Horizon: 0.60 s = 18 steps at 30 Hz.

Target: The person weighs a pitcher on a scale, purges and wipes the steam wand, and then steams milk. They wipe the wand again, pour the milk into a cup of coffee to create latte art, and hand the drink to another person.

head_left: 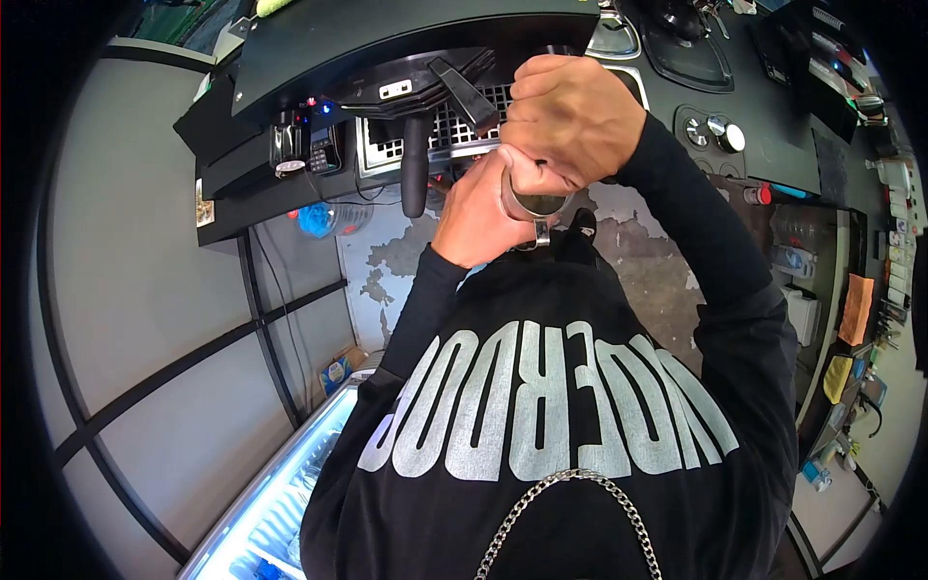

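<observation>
A metal milk pitcher is in front of the espresso machine, its handle turned toward my body. My left hand is wrapped around the pitcher's side. Directly above the pitcher's mouth, my right hand is closed in a fist, touching or nearly touching the rim. Whatever is inside that fist, if anything, is hidden, and so is most of the pitcher's inside. Left of my hands a black portafilter handle points toward me. Another black handle slants over the drip grate.
A card terminal and a dark metal cup stand left of the machine. On the right counter are round metal tools on a dark mat. A plastic bottle lies below the counter. A lit display case is at lower left.
</observation>
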Tool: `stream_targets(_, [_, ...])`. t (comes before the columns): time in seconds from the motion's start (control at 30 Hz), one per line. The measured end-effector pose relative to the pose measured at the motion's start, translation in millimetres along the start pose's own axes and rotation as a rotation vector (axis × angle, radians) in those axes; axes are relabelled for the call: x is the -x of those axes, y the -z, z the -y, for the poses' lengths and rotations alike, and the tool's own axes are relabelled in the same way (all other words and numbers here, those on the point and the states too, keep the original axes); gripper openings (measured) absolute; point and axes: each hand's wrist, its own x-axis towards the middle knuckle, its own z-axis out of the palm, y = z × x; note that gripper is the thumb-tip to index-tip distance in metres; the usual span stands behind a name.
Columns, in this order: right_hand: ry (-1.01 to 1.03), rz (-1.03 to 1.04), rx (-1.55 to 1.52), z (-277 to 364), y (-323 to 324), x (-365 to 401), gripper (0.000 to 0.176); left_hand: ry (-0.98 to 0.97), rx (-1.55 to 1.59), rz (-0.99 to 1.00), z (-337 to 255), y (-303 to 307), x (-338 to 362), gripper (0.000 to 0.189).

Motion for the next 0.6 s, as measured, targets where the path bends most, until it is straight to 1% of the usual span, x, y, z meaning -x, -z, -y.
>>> stream_targets(0.13, [-0.007,-0.006,-0.014,1.7,1.4,-1.2,0.011,0.005,-0.005,0.014,-0.4,-0.3,-0.1,0.063])
stream_targets(0.2, [-0.004,-0.013,-0.01,2.1,1.3,-1.4,0.01,0.038,0.045,0.026,-0.7,-0.7,0.3,0.066])
stream_targets(0.3, [-0.001,-0.007,-0.007,1.5,1.6,-1.7,0.009,0.058,0.033,0.039,-1.7,-0.8,1.1,0.067])
stream_targets(0.6, [-0.006,-0.003,-0.009,2.5,1.3,-1.1,0.01,0.074,0.065,0.041,-4.2,0.7,2.2,0.067])
